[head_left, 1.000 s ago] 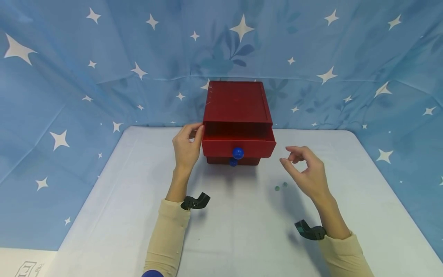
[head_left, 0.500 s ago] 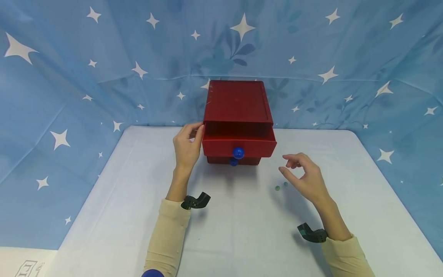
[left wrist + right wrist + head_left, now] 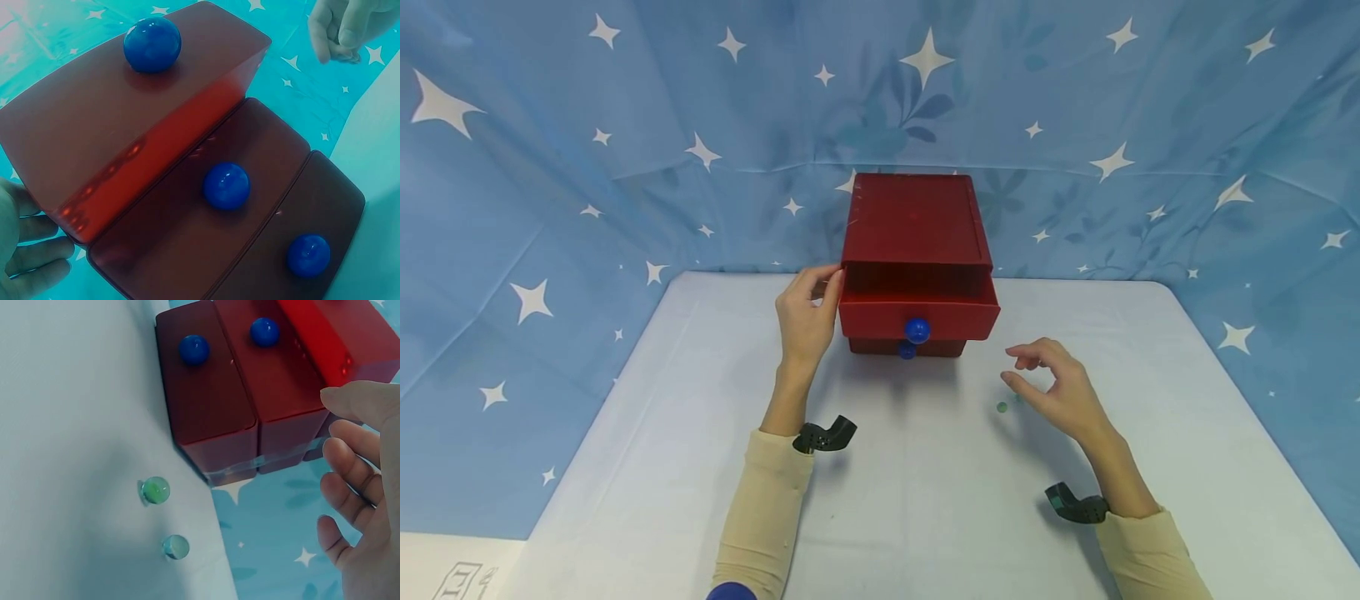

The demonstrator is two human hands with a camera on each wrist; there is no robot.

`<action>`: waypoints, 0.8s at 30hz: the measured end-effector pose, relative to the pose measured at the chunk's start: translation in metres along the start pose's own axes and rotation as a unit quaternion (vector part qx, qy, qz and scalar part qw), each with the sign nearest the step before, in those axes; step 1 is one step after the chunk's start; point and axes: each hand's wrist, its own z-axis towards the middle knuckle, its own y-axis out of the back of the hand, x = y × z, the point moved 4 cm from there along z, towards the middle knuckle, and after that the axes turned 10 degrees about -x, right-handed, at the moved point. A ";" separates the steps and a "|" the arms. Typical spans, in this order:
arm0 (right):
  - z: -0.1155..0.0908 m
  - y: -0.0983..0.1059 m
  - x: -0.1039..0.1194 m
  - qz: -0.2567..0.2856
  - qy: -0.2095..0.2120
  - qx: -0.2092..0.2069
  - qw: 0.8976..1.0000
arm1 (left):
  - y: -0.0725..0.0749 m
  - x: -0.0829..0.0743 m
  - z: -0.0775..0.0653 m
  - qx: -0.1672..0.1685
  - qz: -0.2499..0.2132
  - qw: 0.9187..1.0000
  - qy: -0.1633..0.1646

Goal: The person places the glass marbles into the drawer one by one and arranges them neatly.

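A red drawer cabinet [image 3: 916, 218] stands at the back of the table. Its top drawer [image 3: 880, 322] is pulled out, and the lower two appear closed in the left wrist view. Each drawer has a round blue knob [image 3: 152, 45]. My left hand [image 3: 806, 321] touches the cabinet's left side with extended fingers [image 3: 44, 253]. Over the table to the right hovers my right hand [image 3: 1060, 387], fingers loosely bent, with nothing between them. Below it lie two glass marbles, a green one [image 3: 155, 490] and a paler one [image 3: 176, 547]. The second is mostly hidden by the thumb in the head view.
A white cloth [image 3: 895, 500] covers the table. Behind it hangs a blue curtain [image 3: 760, 125] with white stars. Each wrist carries a black camera mount [image 3: 826, 434]. A blue round thing [image 3: 732, 591] shows at the bottom edge by the left sleeve.
My right hand has moved down and slightly left, closer to the marbles. The left hand, the cabinet and its open drawer have stayed in place.
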 end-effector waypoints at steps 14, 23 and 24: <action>-0.007 -0.007 -0.023 -0.012 -0.016 0.045 0.999 | 0.000 -0.001 0.000 0.003 0.003 1.000 0.004; -0.011 -0.008 -0.032 -0.016 -0.020 0.064 0.998 | -0.001 0.001 -0.001 0.002 0.001 1.000 0.014; -0.012 -0.008 -0.033 -0.015 -0.021 0.066 0.997 | -0.002 0.002 -0.001 0.001 -0.001 1.000 0.014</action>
